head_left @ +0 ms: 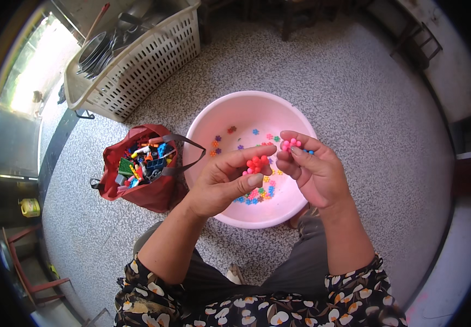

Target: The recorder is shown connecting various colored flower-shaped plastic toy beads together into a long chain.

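Note:
Above a round pink basin, my left hand pinches a small cluster of red and pink flower-shaped toy pieces between thumb and fingers. Close by on the right, my right hand holds a pink flower-shaped piece between thumb and forefinger. A bit of blue shows beside that thumb; whether it is held too, I cannot tell. The two hands are a little apart. Many more flower-shaped pieces in several colours lie scattered over the basin's bottom, partly hidden by my hands.
Left of the basin stands a red fabric bag full of mixed toy bricks, one dark handle reaching over the basin's rim. A white slatted basket with metal pans is at the far left. Wooden chairs stand near the walls on the speckled floor.

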Demonstrator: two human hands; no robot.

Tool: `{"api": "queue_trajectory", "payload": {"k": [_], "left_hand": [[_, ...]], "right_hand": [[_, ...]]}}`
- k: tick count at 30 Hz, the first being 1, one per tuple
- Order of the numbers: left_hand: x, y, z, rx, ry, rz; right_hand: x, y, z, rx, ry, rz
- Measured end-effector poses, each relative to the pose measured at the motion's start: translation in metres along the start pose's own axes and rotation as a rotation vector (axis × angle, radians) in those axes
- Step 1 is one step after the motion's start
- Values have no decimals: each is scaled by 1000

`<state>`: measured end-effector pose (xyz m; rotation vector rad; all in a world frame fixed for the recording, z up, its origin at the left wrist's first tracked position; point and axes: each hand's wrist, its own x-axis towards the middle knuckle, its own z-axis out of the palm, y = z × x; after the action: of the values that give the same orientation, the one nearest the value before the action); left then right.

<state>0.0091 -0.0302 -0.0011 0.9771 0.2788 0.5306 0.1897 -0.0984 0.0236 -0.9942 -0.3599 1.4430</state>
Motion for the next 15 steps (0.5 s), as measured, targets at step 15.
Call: {"api": "queue_trajectory", "payload": {"k": [15], "left_hand": [[3,-7,4,-3,73,-36]], "right_hand": [[-19,0,5,-781,-44,-428]]}}
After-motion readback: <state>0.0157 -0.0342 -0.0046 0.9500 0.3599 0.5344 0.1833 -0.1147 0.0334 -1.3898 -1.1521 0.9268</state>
